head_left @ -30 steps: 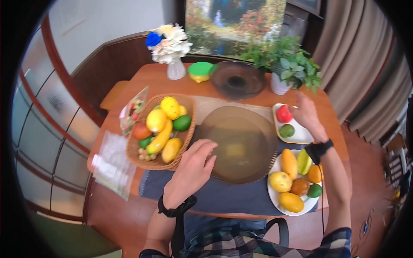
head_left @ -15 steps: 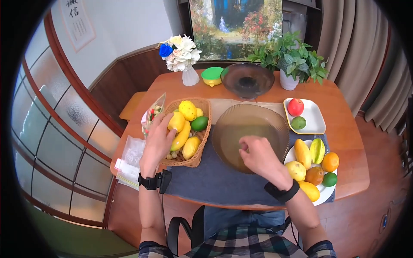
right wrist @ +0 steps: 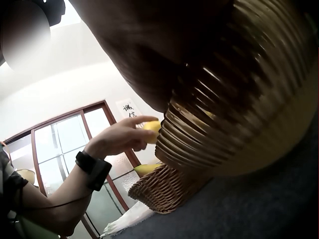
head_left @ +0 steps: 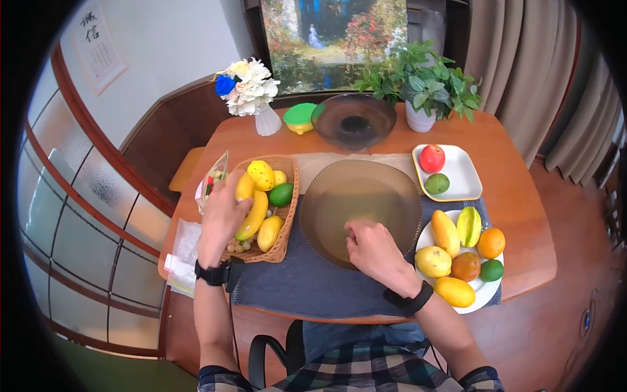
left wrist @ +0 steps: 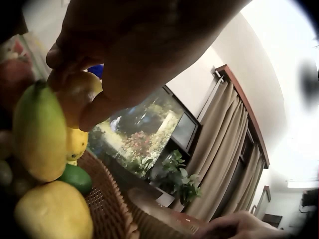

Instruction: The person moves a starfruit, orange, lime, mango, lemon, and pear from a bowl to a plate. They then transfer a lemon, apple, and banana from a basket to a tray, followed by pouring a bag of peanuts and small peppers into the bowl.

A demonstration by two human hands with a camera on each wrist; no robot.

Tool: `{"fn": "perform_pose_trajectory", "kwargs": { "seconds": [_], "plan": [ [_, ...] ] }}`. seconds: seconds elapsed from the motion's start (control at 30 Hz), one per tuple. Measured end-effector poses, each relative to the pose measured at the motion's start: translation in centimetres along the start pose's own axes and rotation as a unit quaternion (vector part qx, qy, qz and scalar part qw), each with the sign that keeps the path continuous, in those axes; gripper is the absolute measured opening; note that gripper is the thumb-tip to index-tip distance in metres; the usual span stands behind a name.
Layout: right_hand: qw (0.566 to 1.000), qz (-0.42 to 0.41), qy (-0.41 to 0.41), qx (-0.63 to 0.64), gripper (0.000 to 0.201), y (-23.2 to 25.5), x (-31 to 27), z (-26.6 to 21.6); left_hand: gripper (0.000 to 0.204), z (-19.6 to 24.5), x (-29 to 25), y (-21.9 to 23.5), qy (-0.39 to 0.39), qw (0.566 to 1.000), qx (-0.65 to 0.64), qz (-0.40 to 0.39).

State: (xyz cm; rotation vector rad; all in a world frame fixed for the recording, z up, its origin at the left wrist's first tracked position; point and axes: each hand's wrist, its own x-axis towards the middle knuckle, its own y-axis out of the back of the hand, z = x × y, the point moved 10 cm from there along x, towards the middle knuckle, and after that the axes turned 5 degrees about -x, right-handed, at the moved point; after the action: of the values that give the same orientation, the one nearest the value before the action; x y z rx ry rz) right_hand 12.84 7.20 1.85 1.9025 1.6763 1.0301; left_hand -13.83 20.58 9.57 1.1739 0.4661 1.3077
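My left hand (head_left: 222, 212) is at the left part of a wicker basket (head_left: 290, 212) of fruit, with thumb and fingers round a yellow fruit (left wrist: 79, 97). Just beside it in the basket lie a banana (head_left: 253, 217), a speckled yellow fruit (head_left: 261, 175), a green fruit (head_left: 281, 195) and a yellow mango (head_left: 270, 233). Over the near part of a large brown ribbed glass bowl (head_left: 326, 209), my right hand (head_left: 377, 249) hangs with loosely curled fingers and holds nothing. In the right wrist view the bowl's ribbed wall hides much of that hand.
At the right stand a white plate (head_left: 479, 295) of several fruits and a white tray (head_left: 464, 179) with a red fruit and a green one. A dark glass dish (head_left: 356, 134), green-lidded container (head_left: 300, 117), flower vase (head_left: 266, 122) and potted plant (head_left: 421, 117) line the back. Plastic bags (head_left: 186, 245) lie left.
My left hand has gone from beside the bowl to the basket and taken hold of the yellow fruit. My right hand has come from the white tray to over the bowl.
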Motion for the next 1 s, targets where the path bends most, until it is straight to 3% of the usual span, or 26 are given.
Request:
{"fn": "perform_pose_trajectory", "kwargs": {
  "seconds": [0.03,0.13,0.2,0.27,0.33,0.43,0.47,0.53,0.6,0.7,0.8,0.93,1.0],
  "plan": [
    [1.0,0.004,-0.007,0.004,0.027,-0.1,0.0,0.3,0.067,1.9,-0.4,1.6,-0.03,0.999,-0.004,0.039],
    [1.0,0.016,-0.002,-0.003,0.027,0.0,0.3,0.5,0.068,7.5,-1.7,2.6,-0.026,0.993,-0.114,0.003],
    [0.999,-0.032,-0.028,-0.002,0.033,-0.7,0.5,0.7,0.064,10.8,-2.8,0.2,-0.035,0.984,-0.162,-0.065],
    [0.998,-0.022,-0.042,-0.029,0.043,0.0,0.8,1.1,0.067,13.0,-4.0,-4.4,-0.135,0.973,-0.151,-0.11],
    [0.997,-0.01,-0.055,-0.058,0.055,0.8,0.8,1.4,0.066,15.2,-5.5,-8.3,-0.184,0.961,-0.119,-0.169],
    [0.995,-0.034,-0.031,-0.09,0.082,1.2,0.7,1.2,0.066,16.7,-6.5,-12.0,-0.151,0.945,-0.113,-0.268],
    [0.994,-0.028,-0.038,-0.094,0.082,0.9,0.6,2.1,0.067,16.8,-6.8,-13.7,-0.135,0.936,-0.094,-0.312],
    [0.998,-0.018,-0.023,-0.05,0.082,0.0,0.3,2.9,0.066,16.9,-6.8,-14.8,-0.16,0.934,-0.091,-0.307],
    [0.998,-0.009,-0.035,-0.05,0.082,0.0,0.5,3.4,0.063,16.6,-6.8,-15.5,-0.134,0.93,-0.116,-0.321],
    [0.991,-0.068,-0.071,-0.092,0.054,-0.5,0.7,3.5,0.061,16.3,-6.6,-15.5,-0.165,0.944,-0.123,-0.258],
    [0.989,-0.072,-0.09,-0.098,0.051,-1.2,0.6,4.0,0.062,16.0,-6.7,-16.1,-0.148,0.953,-0.103,-0.242],
    [0.989,-0.09,-0.074,-0.094,0.053,-1.3,0.6,3.4,0.057,16.2,-6.4,-16.1,-0.136,0.961,-0.111,-0.214],
    [0.975,-0.169,-0.122,-0.081,0.07,-1.6,0.3,3.7,0.058,16.2,-6.4,-16.6,-0.191,0.961,-0.082,-0.182]
  ]
}}
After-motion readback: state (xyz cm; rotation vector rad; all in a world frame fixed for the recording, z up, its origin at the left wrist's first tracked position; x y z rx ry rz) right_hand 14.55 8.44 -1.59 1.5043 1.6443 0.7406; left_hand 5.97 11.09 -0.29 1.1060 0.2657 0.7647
